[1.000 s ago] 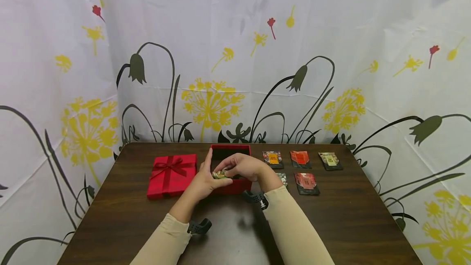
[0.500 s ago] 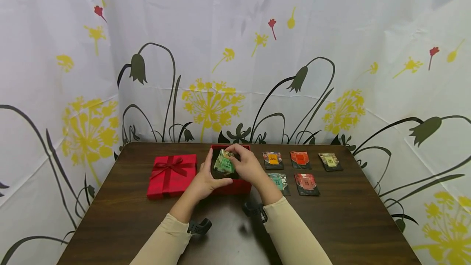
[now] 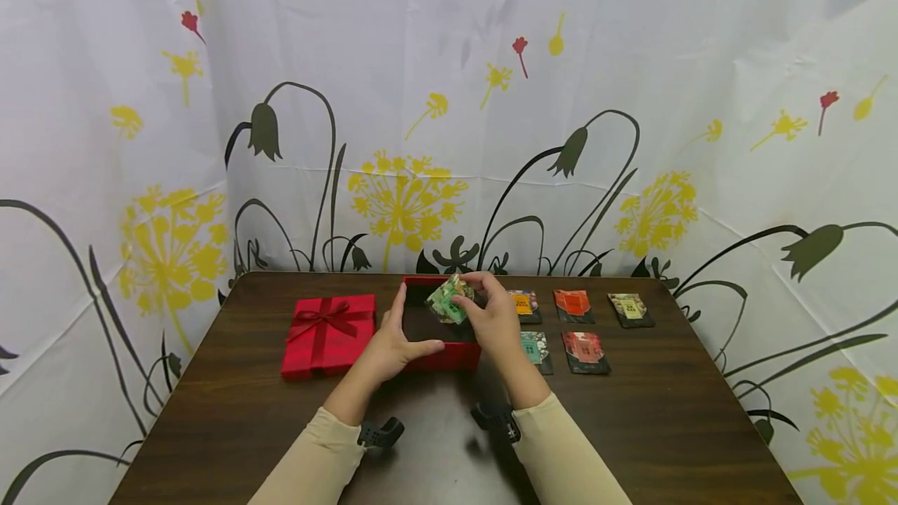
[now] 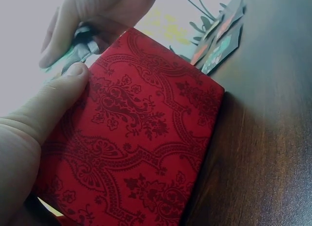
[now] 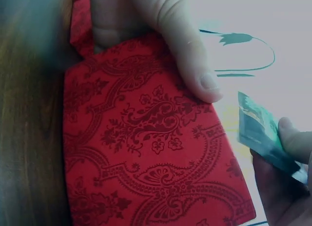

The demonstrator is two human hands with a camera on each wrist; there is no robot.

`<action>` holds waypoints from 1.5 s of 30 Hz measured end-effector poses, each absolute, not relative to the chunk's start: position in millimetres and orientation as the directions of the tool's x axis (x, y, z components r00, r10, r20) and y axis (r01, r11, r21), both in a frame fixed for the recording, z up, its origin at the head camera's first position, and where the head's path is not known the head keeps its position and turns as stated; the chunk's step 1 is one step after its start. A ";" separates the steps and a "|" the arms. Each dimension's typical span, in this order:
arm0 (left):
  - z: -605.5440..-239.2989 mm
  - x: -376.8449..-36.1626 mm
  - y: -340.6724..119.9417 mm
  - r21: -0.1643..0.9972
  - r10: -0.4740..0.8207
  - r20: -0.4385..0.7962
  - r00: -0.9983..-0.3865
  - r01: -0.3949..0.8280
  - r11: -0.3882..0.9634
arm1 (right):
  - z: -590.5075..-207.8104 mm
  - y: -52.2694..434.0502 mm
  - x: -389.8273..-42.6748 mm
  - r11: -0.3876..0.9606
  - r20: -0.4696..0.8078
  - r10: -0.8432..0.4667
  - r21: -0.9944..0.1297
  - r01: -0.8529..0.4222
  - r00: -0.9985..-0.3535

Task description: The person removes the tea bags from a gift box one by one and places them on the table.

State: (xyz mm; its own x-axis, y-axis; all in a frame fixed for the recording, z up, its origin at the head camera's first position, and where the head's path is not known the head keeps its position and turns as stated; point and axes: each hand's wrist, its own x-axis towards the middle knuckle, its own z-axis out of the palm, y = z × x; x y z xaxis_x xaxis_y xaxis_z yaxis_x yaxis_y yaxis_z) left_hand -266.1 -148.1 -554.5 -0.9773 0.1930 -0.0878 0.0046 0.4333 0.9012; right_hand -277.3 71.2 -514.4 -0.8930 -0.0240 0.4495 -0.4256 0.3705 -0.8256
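At the table's middle stands a red patterned gift box (image 3: 442, 357), without its lid and dark inside. My left hand (image 3: 386, 345) rests against its near left corner, fingers extended along the left wall and thumb laid along the front rim. Over the box's opening, my right hand (image 3: 494, 322) pinches a small green sachet (image 3: 449, 300) between thumb and fingers. In the right wrist view the sachet (image 5: 261, 131) is tilted, showing a green printed face and a dark lower part.
The red lid with a ribbon bow (image 3: 330, 333) lies left of the box. Several sachets are laid out on the right: orange-labelled (image 3: 522, 306), red (image 3: 574, 306), pale green (image 3: 630, 309), teal (image 3: 536, 351) and pink-red (image 3: 585, 351). A flowered curtain (image 3: 449, 100) hangs behind the table.
My right hand has moved right across the box with the green sachet, which was mostly hidden between both hands a second ago. My left hand has stayed at the box's corner.
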 end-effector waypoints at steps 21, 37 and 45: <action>-556.5 -266.4 -148.0 0.900 0.185 -0.104 -0.977 -0.013 0.435 | -530.8 149.6 -258.4 0.298 0.433 0.228 -0.884 -0.361 -0.872; -554.9 -266.3 -143.5 0.898 0.183 -0.110 -0.977 -0.019 0.439 | -558.0 273.3 -250.1 0.470 0.383 0.450 -0.870 -0.151 -0.807; -554.0 -263.2 -145.6 0.897 0.168 -0.108 -0.980 -0.023 0.442 | -563.6 340.4 -239.8 0.535 0.276 0.563 -0.840 0.089 -0.779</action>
State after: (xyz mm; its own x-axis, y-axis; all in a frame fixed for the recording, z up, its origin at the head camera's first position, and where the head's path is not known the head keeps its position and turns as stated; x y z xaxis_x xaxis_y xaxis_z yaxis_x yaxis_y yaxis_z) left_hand -263.2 -145.6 -554.0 -0.9798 0.1685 -0.1081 -0.0229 0.4421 0.8967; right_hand -239.8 340.4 -563.6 -0.7789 0.5630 0.2762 0.0886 0.5349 -0.8403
